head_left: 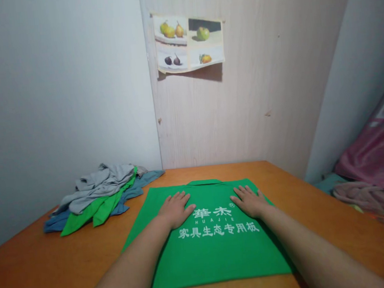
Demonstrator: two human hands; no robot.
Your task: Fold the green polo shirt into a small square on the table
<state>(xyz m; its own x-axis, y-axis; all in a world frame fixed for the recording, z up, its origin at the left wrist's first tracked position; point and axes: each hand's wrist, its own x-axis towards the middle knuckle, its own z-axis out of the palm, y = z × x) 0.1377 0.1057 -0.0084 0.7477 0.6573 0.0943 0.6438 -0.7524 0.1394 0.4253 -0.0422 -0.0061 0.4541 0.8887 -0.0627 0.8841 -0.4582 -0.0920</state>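
Observation:
A green cloth bag [209,255] with white printed lettering lies flat on the orange wooden table [37,267], its handle at the far edge. My left hand [175,209] rests palm down on the bag's upper left part, fingers stretched out. My right hand [250,200] lies flat on the upper right part, fingers spread. Neither hand holds anything.
A heap of clothes [98,196], grey, green and blue, lies at the table's far left by the wall. A fruit poster [189,42] hangs on the wooden panel behind. Pink and purple bedding [377,162] sits to the right of the table.

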